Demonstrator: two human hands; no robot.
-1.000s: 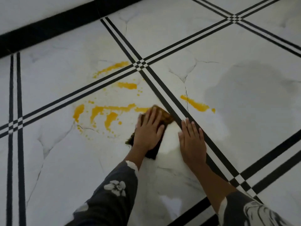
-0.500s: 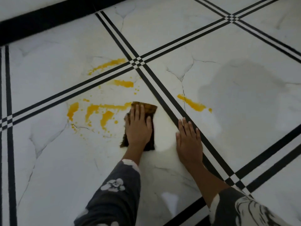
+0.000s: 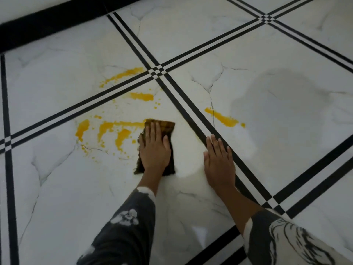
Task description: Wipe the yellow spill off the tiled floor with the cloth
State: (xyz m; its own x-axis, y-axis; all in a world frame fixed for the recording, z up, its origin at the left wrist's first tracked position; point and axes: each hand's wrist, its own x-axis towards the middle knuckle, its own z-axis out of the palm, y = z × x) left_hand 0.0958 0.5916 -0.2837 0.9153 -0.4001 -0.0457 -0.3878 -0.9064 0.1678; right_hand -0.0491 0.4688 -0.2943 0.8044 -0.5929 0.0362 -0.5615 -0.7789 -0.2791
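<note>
A dark brown cloth (image 3: 168, 125) lies flat on the white marble tiled floor (image 3: 57, 188). My left hand (image 3: 155, 150) presses down on it with straight fingers, covering most of it. Just left of the cloth sits the main yellow spill (image 3: 107, 131), made of several streaks and drops. More yellow streaks lie farther off (image 3: 142, 96) and beyond the black tile lines (image 3: 124, 74). Another yellow streak (image 3: 222, 117) lies to the right, across the black double line. My right hand (image 3: 219, 161) rests flat on the floor, fingers straight, beside that line.
Black double lines (image 3: 191, 115) cross the floor diagonally. A black skirting band (image 3: 47, 22) runs along the wall at the top left. A grey shadow (image 3: 286, 104) falls on the tile at the right. My patterned dark sleeves fill the lower edge.
My left hand has slid the cloth leftward, from by the black line to the edge of the main spill, wiping the streak's right end. The right hand stays planted.
</note>
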